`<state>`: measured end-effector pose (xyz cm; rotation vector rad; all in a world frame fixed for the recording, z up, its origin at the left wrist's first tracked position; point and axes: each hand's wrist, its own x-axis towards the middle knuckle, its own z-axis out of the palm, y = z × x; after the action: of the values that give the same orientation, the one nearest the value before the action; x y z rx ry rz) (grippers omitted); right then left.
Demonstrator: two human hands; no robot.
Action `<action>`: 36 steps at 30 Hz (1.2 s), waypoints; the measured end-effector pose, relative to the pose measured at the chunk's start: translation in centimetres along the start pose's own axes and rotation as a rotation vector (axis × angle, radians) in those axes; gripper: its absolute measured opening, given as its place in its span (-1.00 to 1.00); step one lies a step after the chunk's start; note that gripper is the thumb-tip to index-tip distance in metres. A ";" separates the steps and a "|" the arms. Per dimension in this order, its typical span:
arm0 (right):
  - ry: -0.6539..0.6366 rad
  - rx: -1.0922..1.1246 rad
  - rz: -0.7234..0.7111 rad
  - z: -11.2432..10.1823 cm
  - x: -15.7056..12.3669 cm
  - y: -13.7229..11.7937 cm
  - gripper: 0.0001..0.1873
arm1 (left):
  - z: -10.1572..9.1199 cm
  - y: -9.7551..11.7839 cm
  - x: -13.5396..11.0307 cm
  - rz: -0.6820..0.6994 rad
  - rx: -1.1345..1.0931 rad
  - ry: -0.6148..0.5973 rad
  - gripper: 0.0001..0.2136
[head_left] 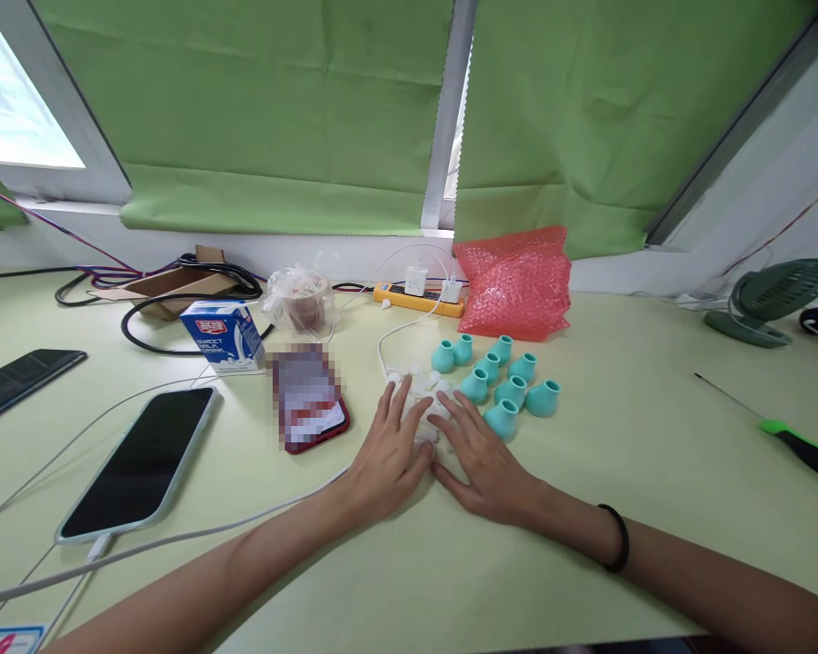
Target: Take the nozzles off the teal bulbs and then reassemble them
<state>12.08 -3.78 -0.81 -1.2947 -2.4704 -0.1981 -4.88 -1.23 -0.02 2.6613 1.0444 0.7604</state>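
Small white pieces [422,385], heaped between both hands; no common long axis discernible, the fingers partly covering them. Left hand [385,457] and right hand [489,466]: about equally near, fingers spread apart. Teal bulb-shaped pieces [511,391]: just beyond the right.

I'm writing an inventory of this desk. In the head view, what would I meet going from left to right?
Black phone, pale-cased phone, milk carton, red-edged phone, left hand, right hand, rightmost teal pot, screwdriver.
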 end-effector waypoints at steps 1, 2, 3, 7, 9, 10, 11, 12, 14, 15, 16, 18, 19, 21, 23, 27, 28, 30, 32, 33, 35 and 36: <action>-0.014 -0.018 -0.007 0.0 0.0 0.0 -0.44 | 0.3 -0.1 0.0 -0.020 0.038 -0.026 -0.58; -0.036 -0.038 -0.017 0.0 0.0 0.0 -0.41 | 0.6 -0.1 0.0 -0.030 0.072 -0.058 -0.55; -0.056 -0.058 -0.023 0.0 0.1 -0.1 -0.40 | 0.8 -0.2 0.0 -0.027 0.099 -0.088 -0.53; -0.060 -0.104 0.013 0.1 0.0 -0.1 -0.40 | 0.9 -0.2 -0.2 0.069 0.161 -0.165 -0.54; -0.052 -0.098 0.016 0.2 -0.1 -0.1 -0.41 | 0.7 -0.2 -0.2 0.094 0.179 -0.169 -0.54; -0.054 -0.089 0.006 0.2 -0.1 -0.1 -0.42 | 0.7 -0.1 -0.2 0.092 0.187 -0.163 -0.54; -0.055 -0.079 -0.009 0.1 -0.1 -0.1 -0.44 | 0.7 -0.1 -0.2 0.080 0.194 -0.153 -0.53; -0.056 -0.067 -0.027 0.1 -0.1 -0.1 -0.47 | 0.8 -0.1 -0.2 0.063 0.202 -0.142 -0.52; -0.042 -0.043 -0.067 0.1 0.0 -0.1 -0.54 | 1.1 -0.2 -0.3 0.025 0.215 -0.120 -0.49; -0.031 -0.032 -0.083 0.1 0.0 -0.1 -0.56 | 1.2 -0.3 -0.3 0.011 0.220 -0.116 -0.48; -0.024 -0.024 -0.093 0.1 0.0 0.0 -0.56 | 1.2 -0.4 -0.3 0.006 0.223 -0.116 -0.47; -0.024 -0.024 -0.089 0.1 0.0 0.0 -0.52 | 1.3 -0.5 -0.3 0.017 0.225 -0.130 -0.47; -0.028 -0.034 -0.078 0.1 0.0 0.0 -0.48 | 1.3 -0.6 -0.3 0.024 0.227 -0.141 -0.47; -0.030 -0.063 -0.052 0.2 -0.1 -0.1 -0.42 | 1.2 -0.6 -0.4 0.027 0.240 -0.151 -0.47; -0.003 -0.091 -0.026 0.4 -0.2 -0.2 -0.40 | 1.2 -0.5 -0.4 -0.002 0.269 -0.132 -0.48; 0.080 -0.121 -0.020 0.6 -0.4 -0.4 -0.50 | 1.3 -0.3 -0.6 -0.056 0.318 -0.073 -0.49; 0.102 -0.121 -0.036 0.6 -0.4 -0.4 -0.57 | 1.3 -0.3 -0.6 -0.047 0.318 -0.075 -0.49; 0.149 -0.116 -0.075 0.7 -0.4 -0.2 -0.67 | 1.2 -0.4 -0.7 -0.025 0.314 -0.094 -0.50; 0.204 -0.107 -0.097 0.7 -0.3 0.0 -0.71 | 1.1 -0.4 -0.8 -0.002 0.316 -0.119 -0.50; 0.230 -0.100 -0.097 0.7 -0.3 0.2 -0.73 | 0.9 -0.4 -0.8 0.008 0.318 -0.128 -0.50; 0.269 -0.081 -0.081 0.7 -0.2 0.4 -0.77 | 0.8 -0.4 -0.9 0.032 0.315 -0.141 -0.48; 0.279 -0.064 -0.070 0.7 -0.2 0.5 -0.79 | 0.8 -0.4 -0.9 0.040 0.308 -0.143 -0.48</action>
<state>12.47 -3.45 -1.54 -1.1204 -2.2875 -0.4467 -5.29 -1.58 -1.18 2.9475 1.1547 0.4359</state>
